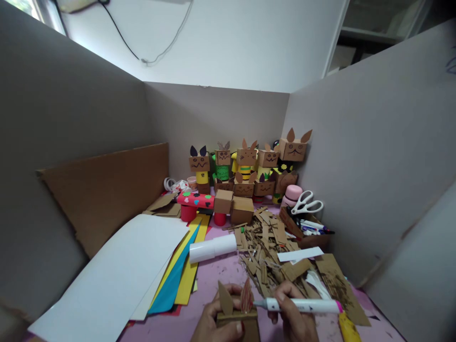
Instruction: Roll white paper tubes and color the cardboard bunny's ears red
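My left hand grips a small cardboard box with two pointed cardboard ears standing up from it. The left ear is plain brown; the right ear carries reddish streaks. Pinched in my right hand is a white marker pen with a pink end, its tip pointing left and close to the streaked ear. Whether the tip touches the ear I cannot tell. The lower part of the box runs out of the frame.
Cardboard scraps lie in a heap beyond my right hand. White sheets and coloured paper cover the left. A white paper roll, a red dotted figure, cardboard animal figures and a pen box with scissors stand farther back.
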### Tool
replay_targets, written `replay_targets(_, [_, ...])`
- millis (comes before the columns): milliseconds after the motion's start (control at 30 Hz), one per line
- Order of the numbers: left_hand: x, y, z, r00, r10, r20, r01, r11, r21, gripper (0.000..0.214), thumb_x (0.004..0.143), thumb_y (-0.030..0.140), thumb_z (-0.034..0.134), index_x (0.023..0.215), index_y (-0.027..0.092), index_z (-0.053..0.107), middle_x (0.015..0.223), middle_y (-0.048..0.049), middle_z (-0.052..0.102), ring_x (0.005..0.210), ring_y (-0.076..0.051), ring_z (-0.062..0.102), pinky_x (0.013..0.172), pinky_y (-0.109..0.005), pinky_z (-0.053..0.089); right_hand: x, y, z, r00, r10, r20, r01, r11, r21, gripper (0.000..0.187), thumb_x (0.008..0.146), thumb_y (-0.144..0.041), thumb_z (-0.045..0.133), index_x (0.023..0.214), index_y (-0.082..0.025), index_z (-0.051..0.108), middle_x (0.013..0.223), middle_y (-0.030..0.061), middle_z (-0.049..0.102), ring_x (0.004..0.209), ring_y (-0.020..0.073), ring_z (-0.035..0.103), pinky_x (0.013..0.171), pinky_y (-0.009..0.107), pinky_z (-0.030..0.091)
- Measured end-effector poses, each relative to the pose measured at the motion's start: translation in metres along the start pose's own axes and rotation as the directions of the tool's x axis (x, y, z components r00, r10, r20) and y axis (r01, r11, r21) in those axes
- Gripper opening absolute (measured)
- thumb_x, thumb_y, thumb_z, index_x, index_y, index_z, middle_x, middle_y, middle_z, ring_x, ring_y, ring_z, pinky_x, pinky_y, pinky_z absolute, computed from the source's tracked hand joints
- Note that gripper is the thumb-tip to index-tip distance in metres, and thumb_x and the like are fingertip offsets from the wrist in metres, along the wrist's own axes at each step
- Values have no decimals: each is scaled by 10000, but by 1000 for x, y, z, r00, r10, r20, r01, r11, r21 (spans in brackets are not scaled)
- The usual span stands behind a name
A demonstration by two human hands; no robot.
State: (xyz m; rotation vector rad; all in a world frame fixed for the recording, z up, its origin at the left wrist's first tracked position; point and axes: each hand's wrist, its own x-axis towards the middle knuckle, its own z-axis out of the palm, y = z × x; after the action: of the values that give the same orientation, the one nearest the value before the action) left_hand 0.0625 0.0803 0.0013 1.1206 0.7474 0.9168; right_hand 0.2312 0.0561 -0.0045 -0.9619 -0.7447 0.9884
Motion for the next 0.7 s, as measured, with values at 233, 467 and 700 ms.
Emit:
replay_targets(233, [4,-8,-5,999,32,-5,-32,999,3,481,556,536,819,861,167,772,1237,-137,486,1109,-379,523,933,-417,404,2,-1,-1,999,42,20,-42,999,12,403,731,-550,686,565,-218,530,419,-46,574,422,120,471,471,218,360])
replay_targets(467, [1,-3,-3,1000,24,-5,-24,999,22,474,555,554,810,851,185,775,1244,-135,507,1118,-388,510,965,-464,395,-2,-4,0,999,6,33,-4,998,-67,410,740,-574,650,562,-226,528,434,-37,567,439,140,483,489,245,369])
replay_targets(700, [2,1,-1,1000,9,28,-11,996,90,538,550,607,787,867,173,777,1225,-140,504,1081,-375,528,952,-445,399,-1,-10,2,997,-65,-28,59,980,-190,403,759,-566,626,553,-231,540,467,-35,591,476,158,526,539,264,401])
